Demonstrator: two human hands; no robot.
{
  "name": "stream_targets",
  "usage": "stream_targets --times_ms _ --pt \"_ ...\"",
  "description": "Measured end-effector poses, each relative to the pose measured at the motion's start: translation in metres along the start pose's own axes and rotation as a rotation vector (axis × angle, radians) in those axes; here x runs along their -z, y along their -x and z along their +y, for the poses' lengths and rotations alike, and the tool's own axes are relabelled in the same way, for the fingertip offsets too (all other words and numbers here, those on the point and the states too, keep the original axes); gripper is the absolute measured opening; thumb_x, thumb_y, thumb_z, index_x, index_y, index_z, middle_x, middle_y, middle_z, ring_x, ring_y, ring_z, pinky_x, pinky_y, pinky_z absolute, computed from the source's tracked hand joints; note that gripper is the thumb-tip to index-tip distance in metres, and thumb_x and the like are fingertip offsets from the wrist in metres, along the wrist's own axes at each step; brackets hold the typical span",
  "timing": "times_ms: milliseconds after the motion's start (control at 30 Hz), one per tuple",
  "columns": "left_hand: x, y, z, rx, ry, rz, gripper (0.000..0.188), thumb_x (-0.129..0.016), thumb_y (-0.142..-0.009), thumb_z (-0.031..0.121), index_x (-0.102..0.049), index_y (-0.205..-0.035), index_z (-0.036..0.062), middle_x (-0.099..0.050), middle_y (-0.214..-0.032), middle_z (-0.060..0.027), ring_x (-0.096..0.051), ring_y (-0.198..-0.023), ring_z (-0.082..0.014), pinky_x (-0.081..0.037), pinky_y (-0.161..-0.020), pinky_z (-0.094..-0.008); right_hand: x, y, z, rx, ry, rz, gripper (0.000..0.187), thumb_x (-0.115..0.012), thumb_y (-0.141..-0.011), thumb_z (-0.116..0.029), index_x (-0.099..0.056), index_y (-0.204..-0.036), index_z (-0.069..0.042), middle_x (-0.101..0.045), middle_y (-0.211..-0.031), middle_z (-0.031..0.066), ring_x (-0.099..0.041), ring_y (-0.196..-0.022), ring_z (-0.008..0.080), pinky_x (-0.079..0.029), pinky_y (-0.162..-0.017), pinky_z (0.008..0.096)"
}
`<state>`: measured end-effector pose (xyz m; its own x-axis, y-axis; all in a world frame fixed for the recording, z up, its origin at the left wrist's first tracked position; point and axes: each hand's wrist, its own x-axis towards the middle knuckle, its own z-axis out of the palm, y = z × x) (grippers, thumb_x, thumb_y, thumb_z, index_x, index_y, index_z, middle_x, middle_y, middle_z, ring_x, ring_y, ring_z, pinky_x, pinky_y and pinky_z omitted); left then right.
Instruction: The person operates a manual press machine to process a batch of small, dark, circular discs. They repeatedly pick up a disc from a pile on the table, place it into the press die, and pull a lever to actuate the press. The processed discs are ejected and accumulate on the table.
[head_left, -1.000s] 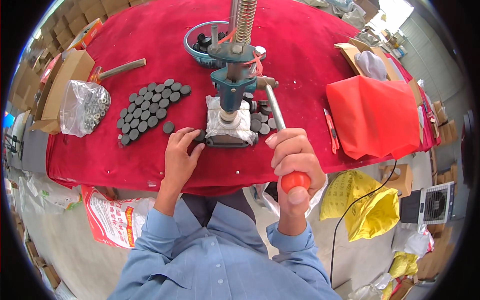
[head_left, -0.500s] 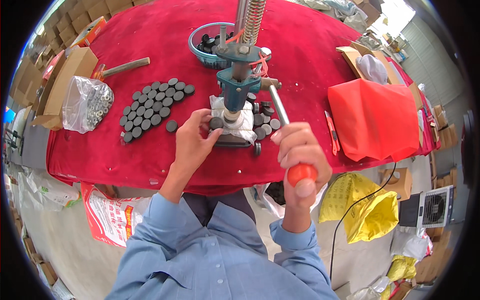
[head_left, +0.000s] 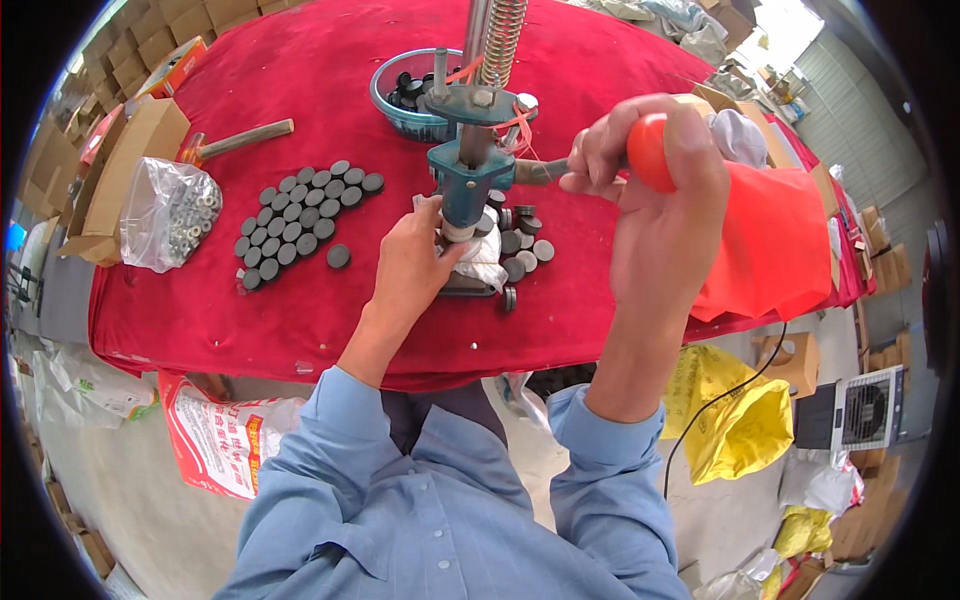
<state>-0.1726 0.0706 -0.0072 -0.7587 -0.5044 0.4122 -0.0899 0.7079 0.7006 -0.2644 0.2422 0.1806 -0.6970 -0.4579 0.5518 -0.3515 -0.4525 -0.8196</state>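
A green hand press [head_left: 466, 172] with a tall spring [head_left: 504, 42] stands before me. My right hand [head_left: 662, 215], raised to its right, is closed round the red ball knob [head_left: 648, 153] of the press lever. Right at the foot of the ram is my left hand [head_left: 408, 262], thumb and fingers curled in around the pressing spot; what lies between them is hidden. White wrapping [head_left: 484, 262] covers the press base there. Beside the ram's right side rests a dark round disc [head_left: 484, 225], and several more loose discs [head_left: 511, 242] lie close by.
Black discs [head_left: 290, 222] lie grouped on the red cloth [head_left: 330, 310] at left, near a bag of metal nuts [head_left: 175, 215] and a hammer [head_left: 240, 140]. A blue basket [head_left: 418, 124] of black parts stands behind the press. A red bag [head_left: 770, 240] lies at right.
My right hand has swung the lever upward and to the right. My left hand has moved in under the ram; the black disc seen in its fingers earlier is now out of sight.
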Motion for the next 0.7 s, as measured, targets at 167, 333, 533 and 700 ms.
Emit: stream_targets --times_ms 167,333,533,700 --pt "0.003 0.007 0.0 -0.03 0.034 0.074 0.059 -0.091 -0.078 0.015 -0.064 -0.13 0.0027 -0.074 -0.112 -0.0161 -0.071 -0.093 -0.0308 -0.058 -0.077 -0.04 0.007 0.045 0.019 0.206 0.001 -0.03 0.052 -0.055 -0.102 -0.049 -0.061 -0.088 0.0 -0.06 -0.079 0.009 -0.058 -0.076 0.0212 -0.049 -0.073 0.0355" --pt "0.055 0.033 -0.037 -0.064 -0.321 0.251 0.033 -0.082 -0.088 0.013 -0.073 -0.119 0.0044 -0.072 -0.122 -0.0142 -0.064 -0.115 -0.0322 -0.052 -0.099 -0.0429 0.008 0.119 0.077 0.451 0.001 -0.012 0.053 -0.06 -0.099 -0.056 -0.061 -0.087 -0.004 -0.061 -0.081 0.0113 -0.062 -0.092 0.0341 -0.052 -0.081 0.0457" --pt "0.07 0.061 -0.082 0.008 -0.382 0.187 0.035 -0.078 -0.088 0.007 -0.074 -0.123 0.0044 -0.062 -0.131 -0.0149 -0.061 -0.113 -0.0336 -0.05 -0.099 -0.0431 0.015 0.118 0.068 0.385 0.072 -0.056 0.053 -0.059 -0.099 -0.057 -0.062 -0.087 -0.005 -0.061 -0.081 0.0105 -0.062 -0.092 0.0333 -0.051 -0.082 0.0453" --pt "0.069 0.064 -0.083 0.089 -0.281 0.182 0.036 -0.079 -0.088 0.006 -0.077 -0.124 0.008 -0.065 -0.124 -0.0131 -0.063 -0.109 -0.03 -0.053 -0.093 -0.0399 0.013 0.129 0.077 0.389 0.045 -0.024 0.052 -0.06 -0.099 -0.056 -0.063 -0.088 -0.006 -0.061 -0.082 0.0101 -0.061 -0.095 0.0329 -0.051 -0.083 0.0458"
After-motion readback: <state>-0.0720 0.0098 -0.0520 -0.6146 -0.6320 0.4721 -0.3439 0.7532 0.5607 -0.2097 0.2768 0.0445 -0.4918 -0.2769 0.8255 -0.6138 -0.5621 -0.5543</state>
